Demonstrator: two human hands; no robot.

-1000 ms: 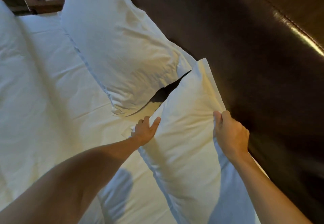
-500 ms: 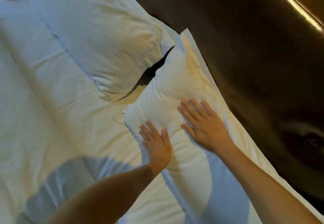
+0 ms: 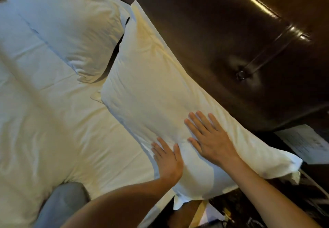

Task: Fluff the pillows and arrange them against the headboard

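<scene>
A white printed sheet [image 3: 302,143] lies beside the bed's white bedsheet [image 3: 44,120], near a grey-clad knee [image 3: 60,204].

Two pillows in a row along the headboard, both hands flat on the nearer one.

The left hand [image 3: 168,162] and right hand [image 3: 211,141] lie side by side on the near pillow [image 3: 151,88]. Beyond their fingertips sits the far pillow [image 3: 71,24], corners nearly meeting. The headboard [image 3: 222,40] runs right of the right hand; the bed sheet [image 3: 44,120] spreads left of the left hand.

Support: bed with white, creased sheet [image 3: 53,120].
Near item: long white fabric pillow [image 3: 160,88], lying on the sheet, long edge against the dark brown padded headboard [image 3: 222,40].
Far item: second white pillow [image 3: 71,22], just beside the first.
</scene>
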